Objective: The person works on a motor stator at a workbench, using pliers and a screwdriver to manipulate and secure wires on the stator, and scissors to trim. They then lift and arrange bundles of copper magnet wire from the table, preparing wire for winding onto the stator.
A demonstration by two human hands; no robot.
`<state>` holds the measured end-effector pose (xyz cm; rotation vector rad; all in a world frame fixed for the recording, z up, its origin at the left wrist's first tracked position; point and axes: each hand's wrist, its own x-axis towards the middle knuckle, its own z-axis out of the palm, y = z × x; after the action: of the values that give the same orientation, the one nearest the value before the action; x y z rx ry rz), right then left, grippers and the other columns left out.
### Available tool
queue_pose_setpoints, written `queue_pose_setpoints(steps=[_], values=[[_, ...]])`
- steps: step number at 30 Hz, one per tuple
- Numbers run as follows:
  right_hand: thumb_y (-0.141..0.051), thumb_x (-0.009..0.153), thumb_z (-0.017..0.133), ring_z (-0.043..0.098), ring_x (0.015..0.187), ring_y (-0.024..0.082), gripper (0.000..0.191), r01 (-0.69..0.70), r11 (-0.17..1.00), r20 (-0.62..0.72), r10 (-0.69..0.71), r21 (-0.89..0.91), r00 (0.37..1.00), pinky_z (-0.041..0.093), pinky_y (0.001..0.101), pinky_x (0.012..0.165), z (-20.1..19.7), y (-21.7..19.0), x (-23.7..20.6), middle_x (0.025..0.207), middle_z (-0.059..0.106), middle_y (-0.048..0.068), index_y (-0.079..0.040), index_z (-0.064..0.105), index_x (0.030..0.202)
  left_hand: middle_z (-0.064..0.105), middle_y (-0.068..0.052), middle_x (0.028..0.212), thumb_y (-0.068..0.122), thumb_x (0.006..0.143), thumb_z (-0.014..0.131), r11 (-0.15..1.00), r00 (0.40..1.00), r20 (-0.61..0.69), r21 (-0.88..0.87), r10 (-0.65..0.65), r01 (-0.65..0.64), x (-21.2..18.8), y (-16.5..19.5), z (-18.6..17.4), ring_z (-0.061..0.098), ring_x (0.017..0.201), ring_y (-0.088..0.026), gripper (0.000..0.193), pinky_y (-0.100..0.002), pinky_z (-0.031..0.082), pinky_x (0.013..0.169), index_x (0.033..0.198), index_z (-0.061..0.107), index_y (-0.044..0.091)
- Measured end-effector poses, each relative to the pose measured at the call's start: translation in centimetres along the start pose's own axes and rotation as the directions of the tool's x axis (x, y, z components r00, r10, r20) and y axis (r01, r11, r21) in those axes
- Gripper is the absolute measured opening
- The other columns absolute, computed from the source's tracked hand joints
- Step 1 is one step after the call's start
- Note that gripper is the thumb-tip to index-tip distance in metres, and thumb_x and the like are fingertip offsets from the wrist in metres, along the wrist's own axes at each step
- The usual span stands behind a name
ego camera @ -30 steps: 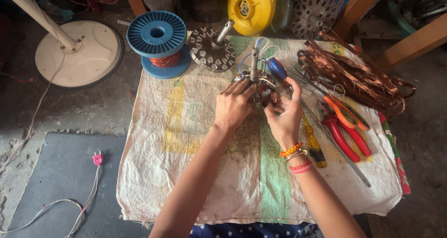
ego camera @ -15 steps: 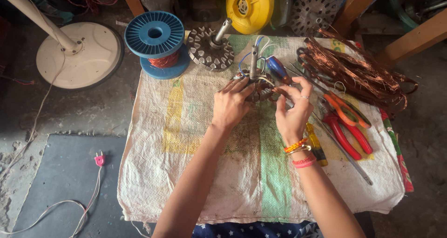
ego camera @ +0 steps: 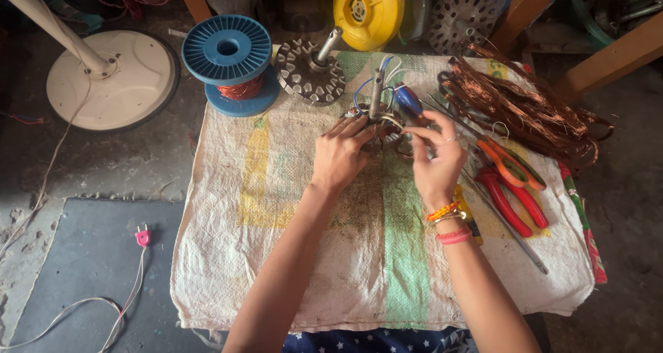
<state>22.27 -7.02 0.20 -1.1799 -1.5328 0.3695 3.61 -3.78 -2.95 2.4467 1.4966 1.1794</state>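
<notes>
The small motor winding [ego camera: 378, 129], with its upright metal shaft, sits on the woven sack cloth [ego camera: 276, 208] between both hands; the left hand [ego camera: 340, 156] curls closed on its near side, the right hand [ego camera: 435, 161] pinches a thin wire beside it, red-handled pliers [ego camera: 514, 201] lying nearby

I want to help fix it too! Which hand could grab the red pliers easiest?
The right hand, probably. The red pliers lie on the sack just beside it, on its own side. The left hand rests on the motor part and would have to cross over the right.
</notes>
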Motion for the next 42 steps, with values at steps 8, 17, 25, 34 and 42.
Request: queue_pose_setpoints(steps=[8, 17, 25, 34, 42], values=[[0.015, 0.095, 0.064, 0.075, 0.088, 0.017, 0.036, -0.153, 0.961, -0.055, 0.170, 0.230, 0.984, 0.062, 0.0264, 0.077, 0.9, 2.5, 0.4, 0.109, 0.076, 0.018, 0.002, 0.053, 0.127, 0.068, -0.008, 0.134, 0.001, 0.063, 0.072, 1.000, 1.000, 0.013, 0.023, 0.014, -0.014, -0.1, -0.2, 0.1, 0.065, 0.125, -0.028, 0.050, -0.039, 0.056, 0.100, 0.112, 0.077, 0.014], [0.015, 0.079, 0.073, 0.071, 0.091, 0.014, 0.076, -0.336, 0.898, 0.216, 0.282, 0.285, 0.935, 0.061, 0.0257, 0.079, -0.5, 1.2, -0.1, 0.105, 0.069, 0.012, -0.008, 0.035, 0.140, 0.069, -0.008, 0.133, 0.001, 0.063, 0.072, 1.000, 1.000, -0.005, 0.001, 0.000, 0.000, -0.2, -0.5, 0.0, 0.066, 0.124, -0.028, 0.049, -0.038, 0.058, 0.096, 0.110, 0.078, 0.015], [0.021, 0.081, 0.069, 0.072, 0.087, 0.015, 0.061, -0.288, 0.921, 0.139, 0.259, 0.263, 0.956, 0.060, 0.0249, 0.075, -0.7, 3.1, 0.1, 0.099, 0.073, 0.014, -0.003, 0.042, 0.130, 0.070, -0.007, 0.132, 0.004, 0.062, 0.072, 0.999, 1.000, -0.025, -0.050, 0.002, -0.004, 0.0, -0.3, -0.9, 0.066, 0.123, -0.027, 0.052, -0.040, 0.058, 0.098, 0.113, 0.077, 0.014], [0.015, 0.083, 0.068, 0.074, 0.073, 0.023, 0.049, -0.359, 0.930, 0.000, 0.360, 0.081, 0.933, 0.056, 0.0314, 0.061, -0.9, 0.1, 0.7, 0.089, 0.076, 0.015, -0.003, 0.051, 0.125, 0.071, -0.006, 0.131, 0.001, 0.062, 0.071, 0.998, 0.999, -0.042, -0.067, -0.022, 0.019, 0.1, -0.2, -0.5, 0.067, 0.123, -0.026, 0.052, -0.038, 0.058, 0.096, 0.111, 0.078, 0.016], [0.009, 0.093, 0.070, 0.076, 0.111, 0.027, 0.057, 0.317, 0.899, 0.156, -0.281, -0.302, 0.947, 0.060, 0.0329, 0.094, -1.1, -1.3, 0.4, 0.119, 0.076, 0.005, -0.010, 0.057, 0.145, 0.070, -0.008, 0.131, 0.000, 0.062, 0.071, 0.998, 0.999, -0.038, -0.062, -0.026, 0.024, -0.2, -0.1, -0.6, 0.066, 0.124, -0.028, 0.049, -0.039, 0.057, 0.098, 0.109, 0.078, 0.014]])
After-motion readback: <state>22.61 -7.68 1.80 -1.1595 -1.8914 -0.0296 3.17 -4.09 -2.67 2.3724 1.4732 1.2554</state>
